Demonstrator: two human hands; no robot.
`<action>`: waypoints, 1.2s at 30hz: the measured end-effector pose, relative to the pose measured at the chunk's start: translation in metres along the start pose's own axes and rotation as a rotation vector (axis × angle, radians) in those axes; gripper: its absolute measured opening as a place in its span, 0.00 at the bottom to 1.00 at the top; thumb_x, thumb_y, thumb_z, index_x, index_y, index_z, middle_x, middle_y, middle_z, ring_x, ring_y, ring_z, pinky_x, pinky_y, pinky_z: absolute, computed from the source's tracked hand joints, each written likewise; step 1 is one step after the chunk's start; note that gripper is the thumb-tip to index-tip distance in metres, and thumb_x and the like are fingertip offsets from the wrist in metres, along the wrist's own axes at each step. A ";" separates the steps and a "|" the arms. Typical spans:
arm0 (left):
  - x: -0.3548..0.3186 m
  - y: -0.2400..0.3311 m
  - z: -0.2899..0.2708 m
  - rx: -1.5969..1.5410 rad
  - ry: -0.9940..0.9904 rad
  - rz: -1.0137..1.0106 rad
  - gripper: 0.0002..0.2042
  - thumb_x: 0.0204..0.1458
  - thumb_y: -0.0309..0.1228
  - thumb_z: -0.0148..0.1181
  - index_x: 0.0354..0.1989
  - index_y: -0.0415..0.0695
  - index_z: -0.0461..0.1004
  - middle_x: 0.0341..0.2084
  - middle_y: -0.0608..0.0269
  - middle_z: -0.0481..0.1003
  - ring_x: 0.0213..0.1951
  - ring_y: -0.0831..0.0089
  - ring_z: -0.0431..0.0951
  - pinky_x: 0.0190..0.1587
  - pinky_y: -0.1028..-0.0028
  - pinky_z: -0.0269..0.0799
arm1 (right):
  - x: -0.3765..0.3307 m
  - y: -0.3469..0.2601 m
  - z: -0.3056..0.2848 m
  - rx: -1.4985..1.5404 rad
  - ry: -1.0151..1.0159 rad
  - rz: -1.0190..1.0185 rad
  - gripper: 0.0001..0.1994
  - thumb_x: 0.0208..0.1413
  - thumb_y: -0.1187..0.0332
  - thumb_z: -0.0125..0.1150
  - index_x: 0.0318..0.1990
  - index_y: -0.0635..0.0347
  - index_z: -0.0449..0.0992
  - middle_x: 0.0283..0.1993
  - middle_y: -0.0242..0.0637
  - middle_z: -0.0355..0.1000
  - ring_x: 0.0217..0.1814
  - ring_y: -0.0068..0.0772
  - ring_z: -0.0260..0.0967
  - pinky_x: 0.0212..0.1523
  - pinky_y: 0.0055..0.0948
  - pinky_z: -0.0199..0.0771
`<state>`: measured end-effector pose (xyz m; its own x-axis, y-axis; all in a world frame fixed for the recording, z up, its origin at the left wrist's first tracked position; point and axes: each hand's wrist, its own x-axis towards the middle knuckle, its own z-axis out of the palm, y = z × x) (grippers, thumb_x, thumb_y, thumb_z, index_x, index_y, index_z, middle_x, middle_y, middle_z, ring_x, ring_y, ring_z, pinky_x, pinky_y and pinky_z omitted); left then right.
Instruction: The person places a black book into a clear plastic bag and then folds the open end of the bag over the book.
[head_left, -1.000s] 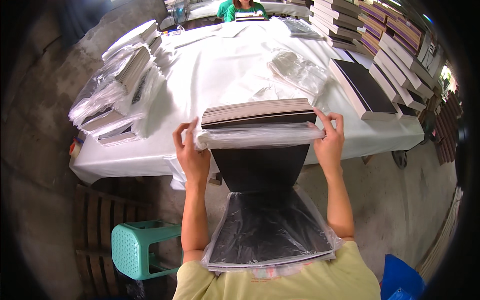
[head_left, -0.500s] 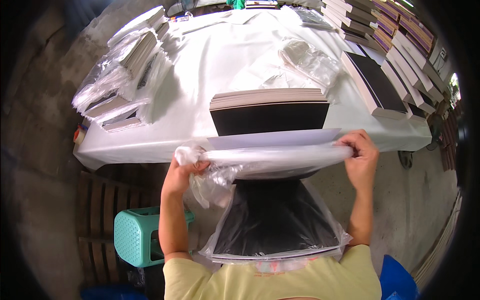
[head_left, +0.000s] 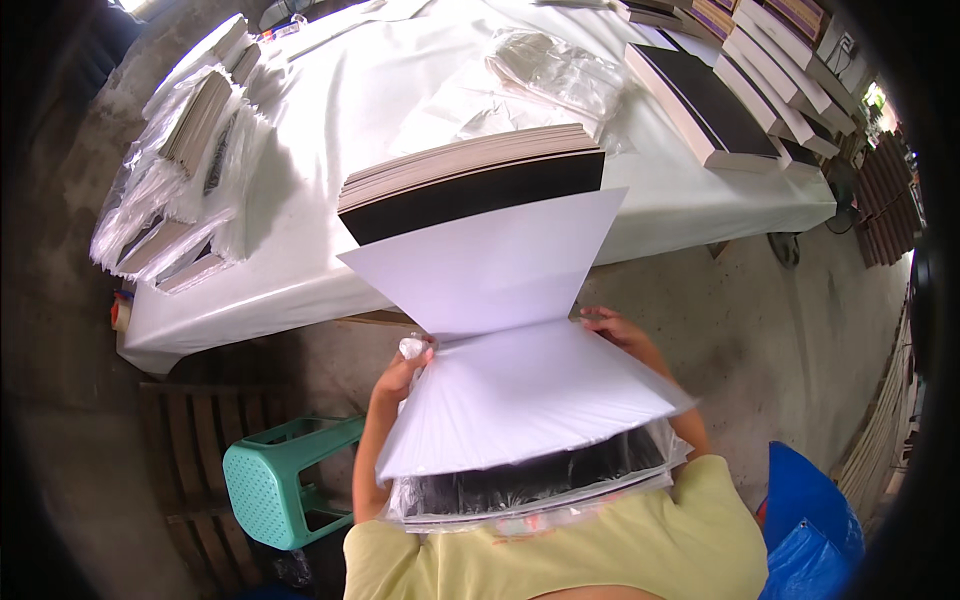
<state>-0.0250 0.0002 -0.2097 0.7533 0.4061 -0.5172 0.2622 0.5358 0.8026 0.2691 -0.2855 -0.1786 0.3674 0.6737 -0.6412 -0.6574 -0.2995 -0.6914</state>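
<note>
A large white sheet (head_left: 495, 250) stretches from the table's front edge toward my body, narrowing between my hands. Its near part lies inside a clear plastic bag (head_left: 530, 400), drawn into creases. My left hand (head_left: 402, 372) is closed on the bunched bag mouth at the sheet's left edge. On the opposite edge, my right hand (head_left: 615, 330) has its fingers closed at the bag's rim. Under the sheet, against my shirt, black boards (head_left: 545, 483) in clear plastic show in part. Just beyond the sheet, a stack of thick black-faced boards (head_left: 475, 195) sits on the table.
The white-covered table (head_left: 300, 200) spans the far side. Plastic-wrapped board bundles (head_left: 185, 150) are piled at its left, loose clear bags (head_left: 555, 70) behind the stack, more black boards (head_left: 700, 100) at right. A green stool (head_left: 285, 480) stands lower left, blue plastic (head_left: 810, 510) lower right.
The bag has come down over the white sheet's near part, covering most of the black boards. Both hands have moved nearer my body. The view has shifted, so the table appears tilted.
</note>
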 end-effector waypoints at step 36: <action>-0.106 0.165 0.158 -0.077 0.038 0.481 0.13 0.42 0.28 0.63 0.36 0.36 0.71 0.28 0.64 0.74 0.29 0.80 0.72 0.33 0.80 0.68 | -0.107 -0.136 0.206 -0.396 -0.323 -0.934 0.18 0.47 0.73 0.55 0.48 0.60 0.64 0.35 0.37 0.67 0.34 0.27 0.65 0.42 0.25 0.60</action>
<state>0.0335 -0.0709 0.0246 0.7555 0.6466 -0.1050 -0.1562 0.3335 0.9297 0.1838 -0.1770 0.0528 0.3854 0.8798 0.2782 0.0772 0.2697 -0.9598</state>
